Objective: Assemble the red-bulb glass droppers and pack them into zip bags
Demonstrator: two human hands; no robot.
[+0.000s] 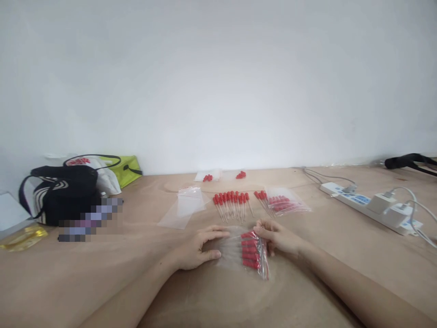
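Note:
A clear zip bag (232, 257) with several red-headed sticks inside lies on the table before me, its red-lined opening toward the right. My left hand (205, 248) rests at the bag's left edge, fingers apart. At the upper right corner, by the opening, my right hand (273, 234) pinches the bag. Behind the bag is a row of loose red-headed sticks (232, 198). A few more loose sticks (260, 195) lie right of them, beside a filled bag (285, 202). Flat, empty clear bags (187, 202) overlap to the left of the row.
Two small groups of red pieces (207, 178) (241, 174) sit near the wall. A black bag (68, 193), a green bag (128, 171) and yellow wrapping (23, 238) are at the left. A white power strip (362, 202) with plugs and cables stands right, a black object (409, 160) behind it.

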